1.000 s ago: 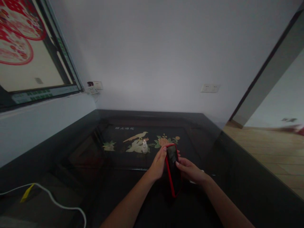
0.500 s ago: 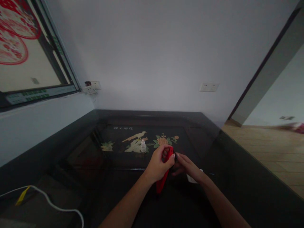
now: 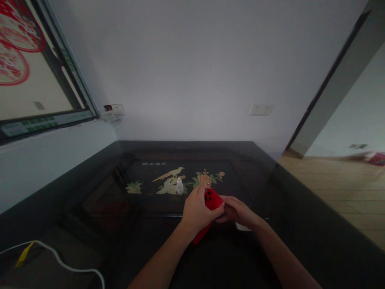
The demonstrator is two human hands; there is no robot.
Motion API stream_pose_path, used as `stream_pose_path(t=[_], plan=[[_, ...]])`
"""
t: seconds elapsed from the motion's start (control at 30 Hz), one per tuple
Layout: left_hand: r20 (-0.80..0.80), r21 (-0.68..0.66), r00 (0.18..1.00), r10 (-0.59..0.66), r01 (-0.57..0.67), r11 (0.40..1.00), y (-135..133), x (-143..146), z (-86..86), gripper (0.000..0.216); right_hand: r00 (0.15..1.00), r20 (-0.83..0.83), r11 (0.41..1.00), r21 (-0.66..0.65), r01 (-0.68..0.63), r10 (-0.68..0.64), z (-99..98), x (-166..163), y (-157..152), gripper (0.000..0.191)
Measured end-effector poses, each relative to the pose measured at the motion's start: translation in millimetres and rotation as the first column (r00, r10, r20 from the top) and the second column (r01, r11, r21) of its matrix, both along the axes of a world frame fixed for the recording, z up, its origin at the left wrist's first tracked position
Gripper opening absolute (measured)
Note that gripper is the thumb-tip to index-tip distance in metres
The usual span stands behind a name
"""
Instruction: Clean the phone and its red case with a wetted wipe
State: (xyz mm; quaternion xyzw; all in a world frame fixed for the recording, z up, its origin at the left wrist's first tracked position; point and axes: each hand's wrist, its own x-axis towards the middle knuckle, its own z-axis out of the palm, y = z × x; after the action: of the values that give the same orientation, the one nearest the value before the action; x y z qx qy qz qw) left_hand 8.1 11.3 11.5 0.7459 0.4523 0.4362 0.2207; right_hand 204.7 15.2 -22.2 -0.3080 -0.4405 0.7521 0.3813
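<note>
Both my hands hold a phone in a red case (image 3: 211,200) above the dark glass-topped table (image 3: 288,208). The case's back faces me, camera holes showing near its top. My left hand (image 3: 197,212) is wrapped round the phone's left side, fingers closed over it. From the right, my right hand (image 3: 237,210) grips the phone's far edge with closed fingers. A small white dropper bottle (image 3: 179,187) stands upright on the table just beyond my left hand.
A bird-and-flower inlay (image 3: 174,180) decorates the tabletop. A white object (image 3: 243,227) lies partly hidden under my right wrist. A white cable with a yellow tag (image 3: 57,257) runs along the lower left. Wall sockets (image 3: 261,109) sit on the back wall; a doorway opens at right.
The phone was screen-up between my hands a second ago. It has been turned over, so its red back now faces me, and my left hand closed round it.
</note>
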Motion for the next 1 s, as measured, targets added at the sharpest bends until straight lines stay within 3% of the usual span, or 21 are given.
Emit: stream_pose_path(t=[0.33, 0.63, 1.0], plan=[[-0.138, 0.027, 0.989, -0.046, 0.050, 0.998, 3, 3, -13.0, 0.054, 0.998, 0.016, 0.998, -0.022, -0.055, 0.055, -5.2, 6, 1, 0.039], [-0.194, -0.018, 0.969, -0.151, 0.151, 0.988, 0, 4, -19.5, 0.054, 0.983, 0.090, 0.987, 0.016, -0.162, 0.160, 1.9, 10, 2, 0.057], [-0.185, -0.026, 0.982, -0.033, 0.029, 0.999, -2, 7, -15.4, 0.051, 0.979, 0.202, 0.992, 0.108, -0.062, 0.039, 4.0, 2, 0, 0.055]])
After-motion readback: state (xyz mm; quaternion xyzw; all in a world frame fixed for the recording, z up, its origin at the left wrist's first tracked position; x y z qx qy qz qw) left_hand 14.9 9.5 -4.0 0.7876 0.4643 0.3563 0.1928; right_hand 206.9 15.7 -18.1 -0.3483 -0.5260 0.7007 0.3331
